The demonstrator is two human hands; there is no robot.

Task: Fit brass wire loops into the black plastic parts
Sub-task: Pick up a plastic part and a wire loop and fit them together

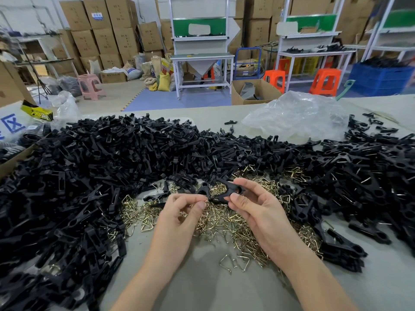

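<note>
A: What do the fingers hold?
B: Right hand (253, 199) grips a part (224, 191). Left hand (179, 213) pinches narrow, it seems a loop (205, 200), at the part's end.
A: And around them?
B: Loops (226, 223) lie under the hands, with a heap of parts (89, 176) around, on the table (190, 279).

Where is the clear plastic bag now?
In the head view, the clear plastic bag lies on the table's far right, behind the black plastic parts.

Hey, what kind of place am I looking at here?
Probably a small factory or warehouse assembly floor: stacked cardboard boxes line the back wall, white workbenches stand beside orange plastic stools, and the table is heaped with black plastic parts and brass wire loops.
</note>
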